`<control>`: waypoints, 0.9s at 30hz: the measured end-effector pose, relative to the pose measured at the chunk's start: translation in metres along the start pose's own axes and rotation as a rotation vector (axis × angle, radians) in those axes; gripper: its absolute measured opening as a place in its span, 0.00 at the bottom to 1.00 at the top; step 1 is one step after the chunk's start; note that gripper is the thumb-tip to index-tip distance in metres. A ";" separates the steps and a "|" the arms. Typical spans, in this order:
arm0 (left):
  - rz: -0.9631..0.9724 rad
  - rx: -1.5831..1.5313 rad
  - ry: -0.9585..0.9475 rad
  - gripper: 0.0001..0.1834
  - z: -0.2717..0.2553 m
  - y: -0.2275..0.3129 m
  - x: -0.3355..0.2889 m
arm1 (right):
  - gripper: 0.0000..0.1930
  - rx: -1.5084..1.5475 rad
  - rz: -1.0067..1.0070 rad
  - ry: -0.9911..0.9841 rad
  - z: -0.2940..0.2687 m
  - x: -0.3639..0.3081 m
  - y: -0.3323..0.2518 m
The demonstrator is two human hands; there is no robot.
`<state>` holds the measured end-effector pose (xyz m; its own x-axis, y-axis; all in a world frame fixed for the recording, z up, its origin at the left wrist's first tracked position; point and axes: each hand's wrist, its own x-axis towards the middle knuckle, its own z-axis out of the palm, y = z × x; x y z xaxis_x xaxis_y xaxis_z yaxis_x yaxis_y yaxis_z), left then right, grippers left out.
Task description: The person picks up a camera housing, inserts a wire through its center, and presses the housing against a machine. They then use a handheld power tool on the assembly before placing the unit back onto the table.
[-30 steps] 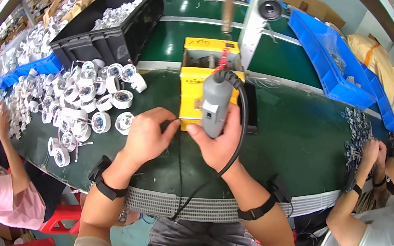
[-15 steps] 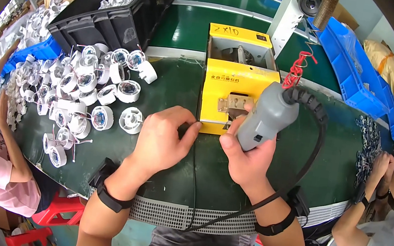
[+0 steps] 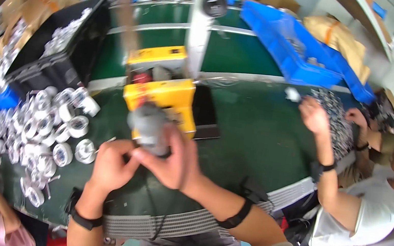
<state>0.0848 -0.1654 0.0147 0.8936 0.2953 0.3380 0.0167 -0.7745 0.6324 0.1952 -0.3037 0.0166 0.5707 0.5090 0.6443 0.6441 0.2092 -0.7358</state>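
A: Here's the right hand (image 3: pixel 175 160), fingers wrapped round the grey tool (image 3: pixel 148 121), which hangs in close at the front of the yellow machine (image 3: pixel 163 93) on the green worktop (image 3: pixel 253 127).

B: And the left hand (image 3: pixel 110 165)?

A: Right alongside, thumb and forefinger bent toward each other. It's blurry there, so I can't tell whether they're pinching anything.

B: Those thumbs look awfully near each other!

A: They do. To handle this well, I'd say the left fingers should sit clear of the tool's end, which is too smeared to read.

B: Grip advice?

A: Firm but not clenched, wrist straight, I reckon; a loose hold would probably let it wander.

B: And the white round parts (image 3: pixel 62 154)?

A: Piled to the left, the nearest just beside the left hand. Small, tidy movements look wise; it could get knocked.
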 end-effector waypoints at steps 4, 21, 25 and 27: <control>0.130 -0.043 -0.059 0.13 0.001 0.013 -0.004 | 0.34 0.023 -0.003 -0.013 -0.017 0.011 -0.018; 0.230 -0.171 -0.368 0.14 0.004 0.024 -0.008 | 0.16 -0.775 0.476 -0.020 -0.204 0.032 0.115; 0.254 -0.377 -0.262 0.26 0.017 0.041 -0.013 | 0.10 0.104 0.622 -0.041 -0.133 0.012 0.062; 0.203 -0.393 -0.160 0.36 0.026 0.051 -0.017 | 0.12 0.263 0.618 -0.122 -0.095 0.001 0.023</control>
<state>0.0824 -0.2246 0.0235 0.9197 0.0453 0.3900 -0.3093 -0.5283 0.7907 0.2592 -0.3774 0.0198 0.7223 0.6877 0.0732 0.0646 0.0383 -0.9972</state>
